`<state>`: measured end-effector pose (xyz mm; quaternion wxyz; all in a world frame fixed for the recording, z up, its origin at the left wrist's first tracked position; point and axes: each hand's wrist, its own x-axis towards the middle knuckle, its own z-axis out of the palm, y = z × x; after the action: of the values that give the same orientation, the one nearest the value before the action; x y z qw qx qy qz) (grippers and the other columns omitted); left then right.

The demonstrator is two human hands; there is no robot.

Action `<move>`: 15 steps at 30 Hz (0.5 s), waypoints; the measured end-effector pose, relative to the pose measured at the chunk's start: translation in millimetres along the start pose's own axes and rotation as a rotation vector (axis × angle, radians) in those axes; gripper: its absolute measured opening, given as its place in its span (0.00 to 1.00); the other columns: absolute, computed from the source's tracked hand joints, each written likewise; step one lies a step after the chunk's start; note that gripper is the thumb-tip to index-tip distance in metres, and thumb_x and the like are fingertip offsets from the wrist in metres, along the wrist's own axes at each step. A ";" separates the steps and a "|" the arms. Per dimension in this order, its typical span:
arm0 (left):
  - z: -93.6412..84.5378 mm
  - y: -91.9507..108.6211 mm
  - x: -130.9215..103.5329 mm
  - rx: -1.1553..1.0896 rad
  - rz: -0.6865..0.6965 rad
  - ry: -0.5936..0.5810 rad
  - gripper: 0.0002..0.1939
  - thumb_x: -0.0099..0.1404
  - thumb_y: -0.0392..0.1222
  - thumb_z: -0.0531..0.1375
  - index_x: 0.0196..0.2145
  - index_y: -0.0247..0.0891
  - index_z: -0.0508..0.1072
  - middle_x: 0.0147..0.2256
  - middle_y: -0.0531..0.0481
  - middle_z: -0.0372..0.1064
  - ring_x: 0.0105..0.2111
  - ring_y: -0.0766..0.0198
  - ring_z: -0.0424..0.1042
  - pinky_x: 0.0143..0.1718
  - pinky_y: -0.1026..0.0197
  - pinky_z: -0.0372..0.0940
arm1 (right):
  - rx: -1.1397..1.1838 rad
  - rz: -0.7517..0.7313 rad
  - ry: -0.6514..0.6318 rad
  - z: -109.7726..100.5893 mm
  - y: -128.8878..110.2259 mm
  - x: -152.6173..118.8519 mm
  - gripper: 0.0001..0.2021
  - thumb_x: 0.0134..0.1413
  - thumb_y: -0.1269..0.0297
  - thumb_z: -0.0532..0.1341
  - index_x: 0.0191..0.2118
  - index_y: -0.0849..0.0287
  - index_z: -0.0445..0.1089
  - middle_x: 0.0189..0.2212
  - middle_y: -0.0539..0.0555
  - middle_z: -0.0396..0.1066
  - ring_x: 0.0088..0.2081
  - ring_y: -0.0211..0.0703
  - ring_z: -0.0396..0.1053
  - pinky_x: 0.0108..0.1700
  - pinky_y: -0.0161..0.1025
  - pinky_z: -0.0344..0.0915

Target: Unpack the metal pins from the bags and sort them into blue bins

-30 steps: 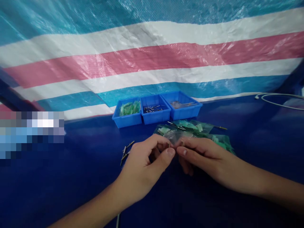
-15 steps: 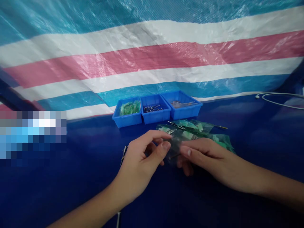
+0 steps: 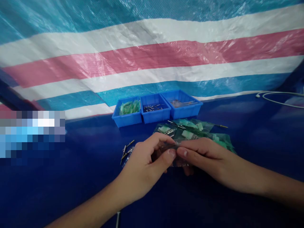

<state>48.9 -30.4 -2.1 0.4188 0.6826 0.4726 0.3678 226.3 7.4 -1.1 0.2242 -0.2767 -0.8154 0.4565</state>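
Both hands meet at a small clear plastic bag (image 3: 180,162) just above the blue table. My left hand (image 3: 144,164) pinches the bag's left side between thumb and curled fingers. From the other side, my right hand (image 3: 209,155) grips it, thumb against forefinger. A thin dark piece shows at the bag's upper edge; fingers hide most of it. Behind the hands lie several filled clear bags (image 3: 190,135) with pale green pieces and metal pins. Loose thin metal pins (image 3: 124,153) rest beside my left hand.
Three blue bins stand in a row: the left bin (image 3: 127,120) with green pieces, the middle bin (image 3: 156,117) with metal pins, the right bin (image 3: 186,110) with clear bags. Behind hangs a striped plastic sheet (image 3: 152,57). A white cable (image 3: 273,94) lies at the far right.
My left hand has moved slightly right, and its fingertips now nearly touch those of my right hand. The clear bag is bunched between them. More loose pins show at the left.
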 end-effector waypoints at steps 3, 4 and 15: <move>-0.4 -0.4 -0.4 0.008 0.006 -0.005 0.09 0.64 0.47 0.53 0.39 0.41 0.67 0.26 0.53 0.67 0.24 0.67 0.67 0.24 0.65 0.62 | -0.013 -0.001 -0.004 -0.3 0.1 0.7 0.19 0.62 0.56 0.48 0.24 0.59 0.64 0.21 0.49 0.64 0.25 0.35 0.63 0.28 0.33 0.58; -0.5 -0.4 -0.5 0.010 0.006 -0.004 0.09 0.64 0.47 0.53 0.39 0.41 0.67 0.25 0.53 0.67 0.24 0.67 0.67 0.23 0.65 0.62 | -0.012 -0.002 -0.003 -0.3 0.1 1.0 0.19 0.62 0.56 0.48 0.24 0.59 0.64 0.21 0.49 0.64 0.25 0.36 0.64 0.28 0.33 0.59; -0.2 0.8 0.3 0.009 0.012 0.002 0.08 0.64 0.46 0.54 0.38 0.41 0.68 0.25 0.54 0.67 0.23 0.68 0.66 0.23 0.67 0.62 | -0.008 -0.004 -0.005 -0.3 1.8 -1.1 0.19 0.62 0.57 0.48 0.25 0.59 0.64 0.21 0.48 0.64 0.25 0.35 0.64 0.28 0.32 0.59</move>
<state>49.0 -30.2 -1.2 0.4131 0.6869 0.4706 0.3690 227.8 7.7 -2.6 0.2223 -0.2748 -0.8182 0.4534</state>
